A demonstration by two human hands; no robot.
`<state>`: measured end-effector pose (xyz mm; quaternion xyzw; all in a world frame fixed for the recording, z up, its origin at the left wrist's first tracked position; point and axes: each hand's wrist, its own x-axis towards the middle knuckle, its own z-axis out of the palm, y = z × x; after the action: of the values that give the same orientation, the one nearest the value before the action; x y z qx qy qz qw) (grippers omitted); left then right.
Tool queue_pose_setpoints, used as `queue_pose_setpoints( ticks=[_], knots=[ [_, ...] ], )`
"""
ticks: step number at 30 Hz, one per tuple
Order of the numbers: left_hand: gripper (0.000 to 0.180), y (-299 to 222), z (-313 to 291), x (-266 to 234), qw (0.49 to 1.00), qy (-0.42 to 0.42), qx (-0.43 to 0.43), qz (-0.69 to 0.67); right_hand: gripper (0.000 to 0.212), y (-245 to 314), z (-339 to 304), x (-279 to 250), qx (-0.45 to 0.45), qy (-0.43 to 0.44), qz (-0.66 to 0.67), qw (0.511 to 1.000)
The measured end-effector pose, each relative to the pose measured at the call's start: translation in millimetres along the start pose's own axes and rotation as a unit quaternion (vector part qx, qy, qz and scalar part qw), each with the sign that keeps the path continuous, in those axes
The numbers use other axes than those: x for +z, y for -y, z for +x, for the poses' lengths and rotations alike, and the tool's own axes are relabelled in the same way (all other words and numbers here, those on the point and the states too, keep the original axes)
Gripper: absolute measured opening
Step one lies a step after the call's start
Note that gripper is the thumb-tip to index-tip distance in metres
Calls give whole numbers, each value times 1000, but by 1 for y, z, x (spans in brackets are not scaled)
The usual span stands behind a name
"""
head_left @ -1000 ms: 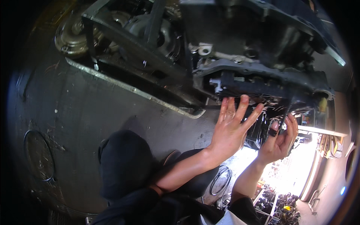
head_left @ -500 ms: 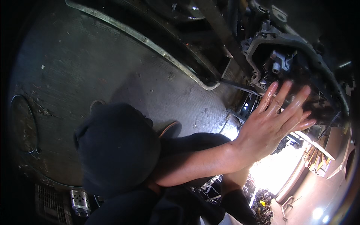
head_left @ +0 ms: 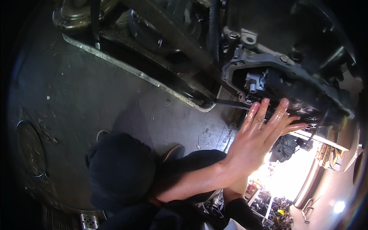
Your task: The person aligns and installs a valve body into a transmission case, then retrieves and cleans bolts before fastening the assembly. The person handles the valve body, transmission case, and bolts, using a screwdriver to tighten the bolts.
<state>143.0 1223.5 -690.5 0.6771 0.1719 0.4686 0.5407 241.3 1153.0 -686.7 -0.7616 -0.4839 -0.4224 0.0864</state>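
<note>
My left hand is stretched out with its fingers apart, back toward me, the skin wet and shiny. Its fingertips lie over the lower opening of a metal housing, which has a flanged rim with bolt holes. Inside the housing, just above the fingertips, sits a small silver fitting; the rest of the interior is dark. Of my right hand, only the wrist area shows behind the left one, above a dark sleeve; its fingers are hidden, so I cannot tell what they touch.
A dark metal frame with a pale edge crosses the upper left. My dark-clad knee and a shoe stand on the grey floor. Bright light glares at lower right, near a pile of small parts. A perforated metal cylinder stands at lower left.
The view has shifted, so the housing and my left hand appear farther left and lower. My left hand keeps its spread pose near the opening.
</note>
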Motion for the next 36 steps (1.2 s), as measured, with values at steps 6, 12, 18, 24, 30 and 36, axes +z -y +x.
queue_pose_setpoints(
  ticks=[6, 12, 18, 24, 30, 36],
  knots=[
    [90, -6, -4, -16, 995, 64, -38, -59, 111, 9, 7, 7, 39, 3, -30, 999],
    [83, -7, 0, -15, 999, 27, -7, -43, 117, 25, 21, 17, 66, -44, -13, 997],
    [79, -13, 2, -16, 1000, -3, 14, -5, 99, -1, 18, 18, 27, -53, -16, 998],
    [74, -17, 4, -15, 1000, -5, 24, 18, 92, -6, 11, 18, 31, -58, 3, 998],
    [76, -21, 3, -14, 999, -24, 34, 23, 88, -10, 10, 4, 25, -49, 82, 995],
    [72, -18, 1, -13, 996, -37, 58, 64, 84, -17, 10, -10, 19, -41, 151, 988]
  ],
)
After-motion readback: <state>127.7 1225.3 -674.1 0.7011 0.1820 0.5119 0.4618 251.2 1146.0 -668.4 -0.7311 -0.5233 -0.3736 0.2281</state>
